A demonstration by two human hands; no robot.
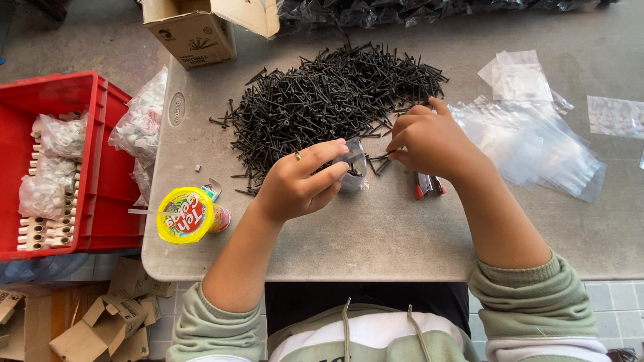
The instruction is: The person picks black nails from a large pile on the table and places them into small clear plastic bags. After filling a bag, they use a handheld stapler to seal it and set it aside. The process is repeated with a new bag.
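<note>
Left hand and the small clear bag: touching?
Touching. The head view shows the left hand pinching the small clear bag between thumb and fingers, beside the screw pile.

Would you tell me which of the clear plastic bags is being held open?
The small bag in the left hand, just below the screw pile; the other bags lie flat at right.

Left hand (298, 181): palm turned inward, fingers curled, thumb and forefinger pinched together, a ring on one finger. Right hand (429, 141): knuckles up, fingertips drawn together in a pinch. Both forearms bare, green sleeves pushed up to the elbows.
</note>
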